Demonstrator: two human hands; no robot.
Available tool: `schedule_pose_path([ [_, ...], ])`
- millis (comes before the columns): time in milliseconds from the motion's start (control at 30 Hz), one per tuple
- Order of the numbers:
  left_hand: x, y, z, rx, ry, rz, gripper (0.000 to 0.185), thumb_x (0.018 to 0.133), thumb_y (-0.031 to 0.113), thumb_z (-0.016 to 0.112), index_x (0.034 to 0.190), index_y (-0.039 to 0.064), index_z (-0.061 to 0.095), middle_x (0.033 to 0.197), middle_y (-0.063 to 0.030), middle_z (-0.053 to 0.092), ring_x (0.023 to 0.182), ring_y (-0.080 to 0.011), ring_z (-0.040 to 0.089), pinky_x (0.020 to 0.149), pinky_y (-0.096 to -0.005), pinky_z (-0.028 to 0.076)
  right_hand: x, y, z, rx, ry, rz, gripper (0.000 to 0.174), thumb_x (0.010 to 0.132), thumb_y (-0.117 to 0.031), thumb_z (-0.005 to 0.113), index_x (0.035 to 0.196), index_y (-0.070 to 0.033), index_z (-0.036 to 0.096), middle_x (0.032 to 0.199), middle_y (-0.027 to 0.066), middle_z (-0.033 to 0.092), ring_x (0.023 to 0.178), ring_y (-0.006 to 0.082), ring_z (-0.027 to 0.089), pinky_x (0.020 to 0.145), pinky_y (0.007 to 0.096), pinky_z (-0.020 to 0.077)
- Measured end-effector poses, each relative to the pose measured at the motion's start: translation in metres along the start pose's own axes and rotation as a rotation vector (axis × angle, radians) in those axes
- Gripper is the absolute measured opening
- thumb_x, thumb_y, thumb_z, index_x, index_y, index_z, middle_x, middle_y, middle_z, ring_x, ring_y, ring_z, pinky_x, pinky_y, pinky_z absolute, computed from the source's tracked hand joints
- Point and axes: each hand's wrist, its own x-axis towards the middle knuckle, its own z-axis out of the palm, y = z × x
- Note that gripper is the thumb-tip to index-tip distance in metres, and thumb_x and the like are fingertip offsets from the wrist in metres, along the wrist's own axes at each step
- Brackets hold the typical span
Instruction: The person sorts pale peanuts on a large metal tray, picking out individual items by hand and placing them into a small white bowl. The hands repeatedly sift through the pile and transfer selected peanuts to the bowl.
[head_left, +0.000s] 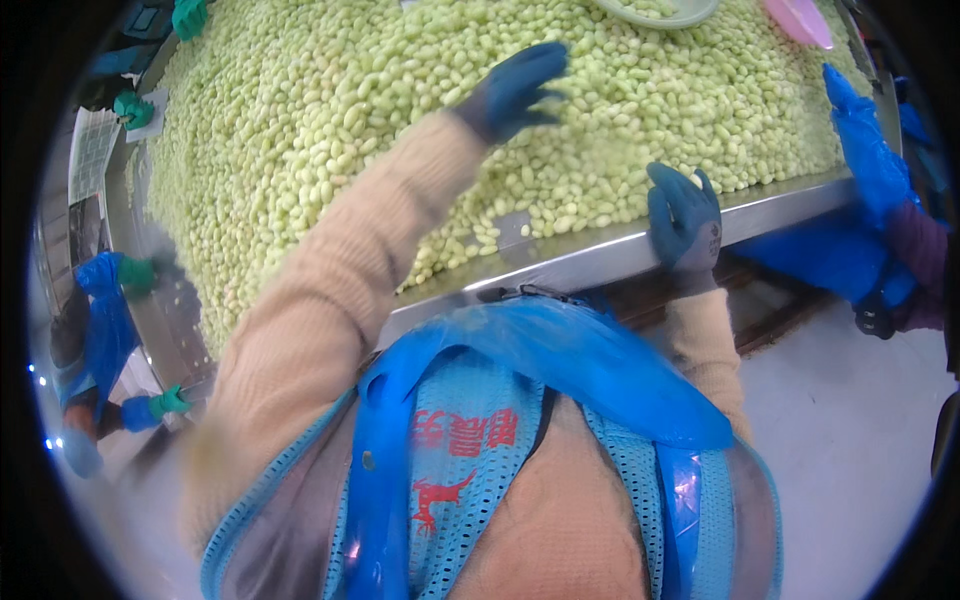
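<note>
A broad heap of small, oval, pale-green fruits (315, 142), which look like peeled grapes, covers the metal table (585, 262) before me. My left hand (517, 94), in a dark blue work glove, reaches over the middle of the heap. Its fingers are spread and I see nothing held in them. Near the table's front rim is my right hand (684, 221), in a matching glove with a grey back. Its fingers bend over the fruit at the edge. A pale spot shows between the fingertips; whether they grip a fruit is hidden.
A pale round bowl (664, 13) with some fruits and a pink plastic dish (799, 21) lie at the far side. Blue-sleeved arms of co-workers (870, 142) reach in from the right. Green-gloved hands (135, 109) are along the left edge. My blue apron (540, 341) meets the front rim.
</note>
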Motion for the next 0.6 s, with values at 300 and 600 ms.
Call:
schedule_pose_path([
  [300,-0.14,-0.088,-0.09,0.373,0.502,0.005,0.063,0.106,0.03,0.069,0.161,0.008,0.049,0.157,-0.0076,0.056,0.142,-0.0196,0.052,0.113,-0.0342,0.045,0.001,-0.003,-0.003,-0.014,-0.012,0.011,0.029,0.102,-0.02,0.065,0.127,-0.008,0.074,0.126,0.0123,0.076,0.118,0.0296,0.071,0.117,0.0515,0.0415],
  [600,-0.074,-0.114,-0.014,-0.006,0.554,-0.101,0.089,0.098,0.043,0.074,0.17,0.018,0.028,0.162,-0.0077,0.046,0.136,-0.0258,0.055,0.102,-0.0472,0.053,0.001,-0.005,-0.001,-0.01,0.007,-0.014,0.028,0.102,-0.018,0.065,0.126,-0.006,0.074,0.125,0.0133,0.077,0.118,0.0304,0.072,0.117,0.0513,0.0418],
])
